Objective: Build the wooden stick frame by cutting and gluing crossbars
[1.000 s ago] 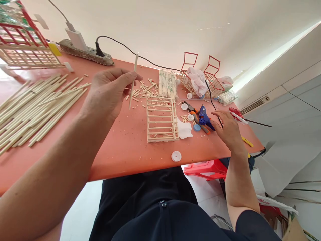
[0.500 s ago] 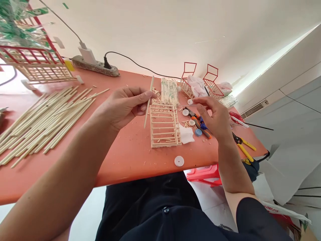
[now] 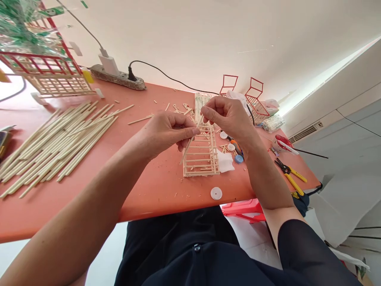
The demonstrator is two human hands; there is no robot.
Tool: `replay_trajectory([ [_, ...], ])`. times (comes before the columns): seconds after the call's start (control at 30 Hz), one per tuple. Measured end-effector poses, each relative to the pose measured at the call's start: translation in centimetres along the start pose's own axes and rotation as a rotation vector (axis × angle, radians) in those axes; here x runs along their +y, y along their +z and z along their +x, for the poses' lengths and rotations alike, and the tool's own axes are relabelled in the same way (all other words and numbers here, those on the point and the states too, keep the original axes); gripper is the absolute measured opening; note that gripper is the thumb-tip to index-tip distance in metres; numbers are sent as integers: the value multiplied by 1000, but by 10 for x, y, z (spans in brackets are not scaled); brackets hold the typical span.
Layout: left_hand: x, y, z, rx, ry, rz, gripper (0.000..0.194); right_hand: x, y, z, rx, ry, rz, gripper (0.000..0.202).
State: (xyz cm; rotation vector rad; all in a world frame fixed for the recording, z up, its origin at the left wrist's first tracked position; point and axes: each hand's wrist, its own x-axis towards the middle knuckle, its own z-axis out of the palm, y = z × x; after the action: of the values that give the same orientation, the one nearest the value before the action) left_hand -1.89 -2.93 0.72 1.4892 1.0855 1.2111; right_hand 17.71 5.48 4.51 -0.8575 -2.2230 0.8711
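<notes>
My left hand [image 3: 169,129] pinches a thin wooden stick [image 3: 187,150] between thumb and fingers, and the stick slants with its lower end free. At the stick's upper end my right hand [image 3: 226,115] is closed, thumb and fingertips pinching it. Below both hands a ladder-like frame of wooden sticks [image 3: 201,173] lies on the orange table [image 3: 154,186]; the hands partly cover its far end. Short stick pieces lie inside the frame near its front rail.
Many long sticks [image 3: 71,139] lie at the left, before a red-and-wood model [image 3: 56,85]. A power strip [image 3: 119,79] stands at the back. Right are bottle caps [image 3: 238,159], white paper [image 3: 226,162], yellow-handled pliers [image 3: 293,178] and a red-stained cup [image 3: 282,143]. A white disc [image 3: 216,193] is near the front edge.
My right hand has moved left from above the tools to the stick's upper end and closed on it. My left hand has come slightly right and down, still holding the stick.
</notes>
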Motion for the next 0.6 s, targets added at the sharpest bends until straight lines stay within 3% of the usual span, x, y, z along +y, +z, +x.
replay_trajectory([
  [0.2, 1, 0, -1, -9, -8, 77, 19, -1, -4, 1, -64, 29, 3, 44],
  [0.6, 0, -10, -3, -155, -112, 427, 38, 30, -20, 9, 92, 81, 108, 56],
])
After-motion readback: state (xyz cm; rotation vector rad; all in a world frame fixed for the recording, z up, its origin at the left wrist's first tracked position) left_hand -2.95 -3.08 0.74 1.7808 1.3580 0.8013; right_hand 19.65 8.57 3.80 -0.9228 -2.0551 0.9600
